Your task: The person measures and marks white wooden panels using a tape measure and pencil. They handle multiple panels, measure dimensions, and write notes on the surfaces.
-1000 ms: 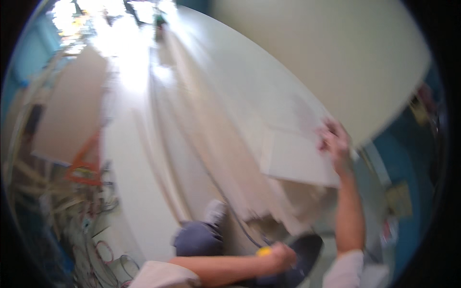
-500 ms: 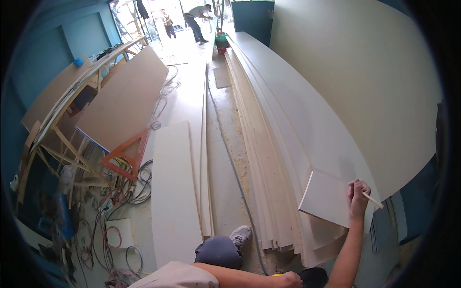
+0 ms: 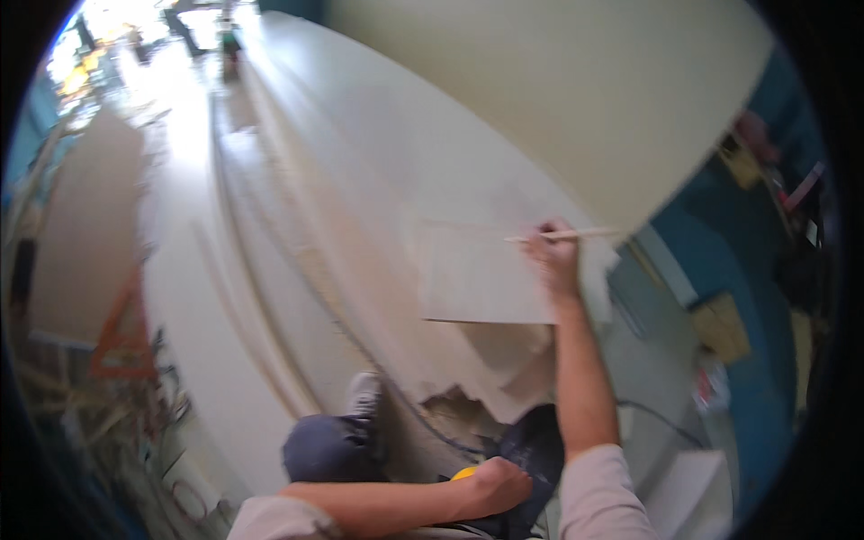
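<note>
A pale pencil (image 3: 589,233) lies crosswise in my right hand (image 3: 553,256), whose fingers are closed round it. That hand is over the right part of a small white board (image 3: 472,274), which rests on the stacked long panels (image 3: 378,153). My left hand (image 3: 499,486) is closed in a fist low in front of me, near my right leg. Beside its wrist a rounded yellow thing (image 3: 463,472) peeks out, mostly hidden. What the left fingers hold, if anything, cannot be seen.
Another stack of long white boards (image 3: 198,297) lies to the left. An orange triangular frame (image 3: 126,337) stands by a leaning brown sheet (image 3: 85,234). A large cream panel (image 3: 558,99) rises behind the stack. A dark cable (image 3: 360,351) runs along the floor.
The view has swung to the right and blurred. The pencil in my right hand has turned nearly level, over the small board. My left fist shows more fully.
</note>
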Demonstrator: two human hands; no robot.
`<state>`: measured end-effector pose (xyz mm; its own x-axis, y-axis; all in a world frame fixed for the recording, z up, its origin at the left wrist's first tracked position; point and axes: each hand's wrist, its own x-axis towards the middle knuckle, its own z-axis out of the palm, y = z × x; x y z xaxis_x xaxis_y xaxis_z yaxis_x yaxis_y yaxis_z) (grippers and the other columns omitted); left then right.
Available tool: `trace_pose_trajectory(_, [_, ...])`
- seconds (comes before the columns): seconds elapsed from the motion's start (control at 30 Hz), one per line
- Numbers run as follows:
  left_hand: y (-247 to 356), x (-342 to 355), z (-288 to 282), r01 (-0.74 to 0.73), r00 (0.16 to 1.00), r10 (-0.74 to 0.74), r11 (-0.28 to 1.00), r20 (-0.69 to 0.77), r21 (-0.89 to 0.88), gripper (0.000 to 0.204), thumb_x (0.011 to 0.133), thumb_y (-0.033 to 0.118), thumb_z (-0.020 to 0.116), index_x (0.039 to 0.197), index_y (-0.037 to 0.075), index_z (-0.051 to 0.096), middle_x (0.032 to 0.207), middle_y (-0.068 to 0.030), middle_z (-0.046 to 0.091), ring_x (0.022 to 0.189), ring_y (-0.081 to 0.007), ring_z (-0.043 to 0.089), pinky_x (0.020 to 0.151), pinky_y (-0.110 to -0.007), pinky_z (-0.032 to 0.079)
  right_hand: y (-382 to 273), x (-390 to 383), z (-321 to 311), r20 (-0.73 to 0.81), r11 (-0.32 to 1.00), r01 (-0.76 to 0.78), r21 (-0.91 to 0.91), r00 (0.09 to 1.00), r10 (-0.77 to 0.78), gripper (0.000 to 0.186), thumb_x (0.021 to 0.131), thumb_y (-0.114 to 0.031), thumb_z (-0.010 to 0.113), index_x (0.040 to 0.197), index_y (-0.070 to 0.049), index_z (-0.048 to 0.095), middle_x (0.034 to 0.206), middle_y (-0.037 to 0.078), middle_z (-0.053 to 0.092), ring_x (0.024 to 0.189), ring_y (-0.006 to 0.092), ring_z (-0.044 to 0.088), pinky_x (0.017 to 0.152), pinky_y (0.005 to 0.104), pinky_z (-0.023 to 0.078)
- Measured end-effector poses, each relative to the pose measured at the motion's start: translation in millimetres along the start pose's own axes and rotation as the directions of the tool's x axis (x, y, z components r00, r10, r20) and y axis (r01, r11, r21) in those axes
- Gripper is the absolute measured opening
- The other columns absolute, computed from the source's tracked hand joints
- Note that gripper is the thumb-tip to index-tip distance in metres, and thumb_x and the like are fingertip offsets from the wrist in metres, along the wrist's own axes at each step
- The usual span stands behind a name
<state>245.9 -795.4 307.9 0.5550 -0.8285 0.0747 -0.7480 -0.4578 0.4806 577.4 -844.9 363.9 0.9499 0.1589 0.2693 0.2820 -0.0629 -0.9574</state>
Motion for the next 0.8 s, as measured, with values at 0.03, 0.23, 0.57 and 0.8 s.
trace_pose_trajectory(0.03, [6.1,0.8,-19.5,-0.005,0.999,0.007,0.998,0.035,-0.060,0.012,0.081,0.014,0.062,0.073,0.011,0.070,0.076,-0.0060,0.074,0.068,-0.0208,0.073,0.050,-0.031,0.050,-7.4,0.8,12.4,-0.014,0.999,0.041,-0.012,0.999,-0.041,0.027,0.086,-0.018,0.074,0.071,-0.006,0.054,0.061,0.000,0.057,0.056,0.0079,0.052,0.053,0.0229,0.041])
trace_pose_trajectory(0.23, [4.2,-5.5,-68.9,0.078,0.993,-0.064,0.987,0.101,-0.142,0.009,0.085,0.013,0.062,0.083,0.012,0.071,0.074,-0.0035,0.073,0.066,-0.0181,0.071,0.048,-0.031,0.044,-29.9,-4.9,24.7,0.002,1.000,-0.018,-0.012,1.000,0.018,0.033,0.089,-0.014,0.070,0.067,-0.008,0.047,0.058,-0.001,0.051,0.052,0.0064,0.047,0.050,0.0239,0.040])
trace_pose_trajectory(0.57, [12.3,-18.9,-55.2,0.163,0.967,-0.130,0.977,0.220,-0.140,0.009,0.084,0.012,0.063,0.079,0.010,0.070,0.074,-0.0047,0.073,0.067,-0.0202,0.072,0.050,-0.032,0.045,-19.8,-4.1,29.8,-0.061,0.975,0.075,-0.210,0.994,-0.090,0.033,0.087,-0.010,0.065,0.064,-0.006,0.041,0.054,-0.002,0.043,0.052,0.0060,0.039,0.047,0.0261,0.034])
trace_pose_trajectory(0.8, [13.7,-16.8,-50.1,0.186,0.952,-0.153,0.977,0.266,-0.104,0.009,0.084,0.012,0.063,0.080,0.009,0.069,0.075,-0.0054,0.073,0.067,-0.0203,0.071,0.051,-0.033,0.045,-21.0,-2.9,27.9,-0.080,0.979,0.087,-0.185,0.991,-0.103,0.031,0.084,-0.010,0.063,0.064,-0.004,0.039,0.055,-0.002,0.039,0.054,0.0074,0.035,0.049,0.0284,0.033])
